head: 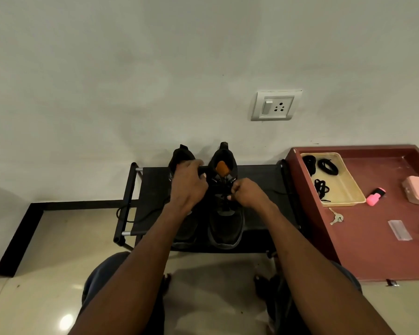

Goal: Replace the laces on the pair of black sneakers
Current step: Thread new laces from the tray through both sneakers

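Honestly, my right hand (246,193) pinches the lace (228,197); my left hand (186,183) grips the nine-o'clock sneaker (180,157). Yank hard, and the other sneaker (225,223) could tip off the rack (153,187).

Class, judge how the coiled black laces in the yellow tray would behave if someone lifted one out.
The coiled laces look thin and loosely looped, so probably floppy, uncoiling when lifted. Lying piled together in the yellow tray, they might snag one another. Likely very light.

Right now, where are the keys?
In the head view, the keys lie on the maroon table at right, just below the beige tray of black laces.
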`<state>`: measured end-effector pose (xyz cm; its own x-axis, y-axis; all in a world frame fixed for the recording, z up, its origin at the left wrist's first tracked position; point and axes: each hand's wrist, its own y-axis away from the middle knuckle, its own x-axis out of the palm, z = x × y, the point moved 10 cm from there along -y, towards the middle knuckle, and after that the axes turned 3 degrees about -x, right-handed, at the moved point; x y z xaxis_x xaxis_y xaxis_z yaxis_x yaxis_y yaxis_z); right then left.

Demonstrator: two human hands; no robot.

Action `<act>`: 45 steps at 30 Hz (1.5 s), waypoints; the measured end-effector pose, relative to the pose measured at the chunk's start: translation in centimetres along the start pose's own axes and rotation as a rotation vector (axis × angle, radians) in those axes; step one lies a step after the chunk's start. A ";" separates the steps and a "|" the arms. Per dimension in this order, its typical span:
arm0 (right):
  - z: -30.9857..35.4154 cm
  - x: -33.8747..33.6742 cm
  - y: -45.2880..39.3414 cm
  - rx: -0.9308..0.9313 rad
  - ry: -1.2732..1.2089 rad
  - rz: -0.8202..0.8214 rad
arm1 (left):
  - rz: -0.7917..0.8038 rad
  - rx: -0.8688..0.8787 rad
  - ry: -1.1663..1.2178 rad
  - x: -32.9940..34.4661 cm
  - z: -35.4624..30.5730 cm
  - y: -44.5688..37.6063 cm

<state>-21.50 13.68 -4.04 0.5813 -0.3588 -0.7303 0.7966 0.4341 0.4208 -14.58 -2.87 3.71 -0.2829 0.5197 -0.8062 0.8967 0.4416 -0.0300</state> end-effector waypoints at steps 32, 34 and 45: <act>2.1 -8.0 2.0 -0.049 -0.098 -0.350 | 0.375 -0.362 0.644 3.1 3.0 -1.1; 5.2 -4.1 1.6 -0.172 -0.381 -0.028 | 0.409 -0.304 0.682 3.9 1.5 -0.8; 3.1 -7.0 1.9 0.009 0.217 -0.403 | 0.394 -0.278 0.699 3.9 1.7 -1.2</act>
<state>-23.51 14.42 3.51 0.1768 -0.3155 -0.9323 0.9540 0.2879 0.0835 -16.18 -2.58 -0.38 -0.1944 0.9654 -0.1739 0.8835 0.2494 0.3966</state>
